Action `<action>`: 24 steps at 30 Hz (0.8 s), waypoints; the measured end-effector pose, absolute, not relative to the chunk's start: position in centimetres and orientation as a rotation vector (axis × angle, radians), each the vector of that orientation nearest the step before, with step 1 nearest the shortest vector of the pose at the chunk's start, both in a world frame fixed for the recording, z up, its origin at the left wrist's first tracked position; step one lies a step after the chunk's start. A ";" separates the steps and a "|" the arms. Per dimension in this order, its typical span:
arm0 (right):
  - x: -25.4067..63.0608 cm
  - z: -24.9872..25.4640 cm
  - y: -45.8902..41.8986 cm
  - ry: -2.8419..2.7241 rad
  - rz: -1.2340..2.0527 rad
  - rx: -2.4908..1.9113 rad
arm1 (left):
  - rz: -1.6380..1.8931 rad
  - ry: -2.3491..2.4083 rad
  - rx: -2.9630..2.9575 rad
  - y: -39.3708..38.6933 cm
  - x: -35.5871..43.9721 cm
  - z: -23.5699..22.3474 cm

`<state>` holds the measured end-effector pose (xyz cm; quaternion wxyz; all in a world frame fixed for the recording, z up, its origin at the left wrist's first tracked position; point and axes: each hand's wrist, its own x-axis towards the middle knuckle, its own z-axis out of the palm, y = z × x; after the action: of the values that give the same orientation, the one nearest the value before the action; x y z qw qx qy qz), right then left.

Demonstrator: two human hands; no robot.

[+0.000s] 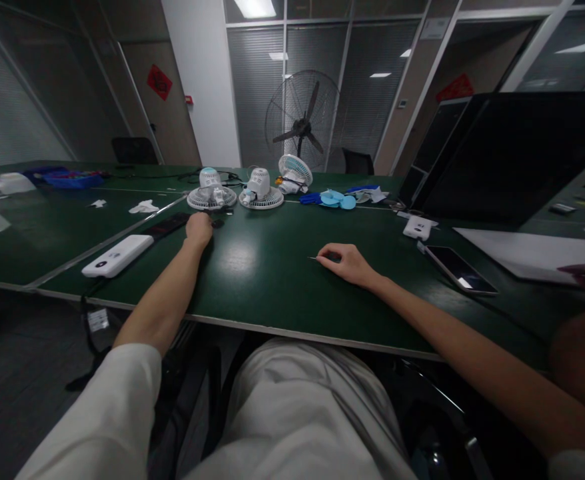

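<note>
Pale slender piece (311, 258) — in right grip (346, 262)

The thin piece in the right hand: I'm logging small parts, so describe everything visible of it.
The thin piece looks straight, slender and pale, perhaps metal; finer parts are too small to make out. The right hand pinches one end between thumb and finger, while the free end points left, roughly level. It shows against the green table; whether it touches the top is unclear.
</note>
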<state>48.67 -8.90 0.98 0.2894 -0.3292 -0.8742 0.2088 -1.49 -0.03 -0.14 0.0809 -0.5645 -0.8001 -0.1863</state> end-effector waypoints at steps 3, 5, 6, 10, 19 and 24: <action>48.7 1.0 -8.9 -2.333 0.550 -0.883 | -0.525 -2.344 -1.697 -0.1 -1.5 -0.3; 48.7 0.9 -8.9 -2.336 0.545 -0.882 | -0.534 -2.339 -1.708 -0.3 -1.3 -0.2; 48.6 0.9 -8.9 -2.338 0.539 -0.881 | -0.543 -2.343 -1.716 -0.4 -1.2 -0.1; 48.5 0.8 -8.8 -2.332 0.499 -0.883 | -0.649 -2.373 -1.676 -0.7 -0.6 0.2; 48.7 0.7 -8.7 -2.342 0.492 -0.875 | -1.063 -2.431 -1.599 0.7 -2.0 0.2; 48.6 0.8 -8.7 -2.347 0.483 -0.879 | -1.111 -2.396 -1.631 0.6 -1.4 0.5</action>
<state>48.62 -8.70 0.80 0.2906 -0.3294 -0.8799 0.1811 -1.42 0.64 0.52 0.0185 -0.5254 -0.7717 -0.3578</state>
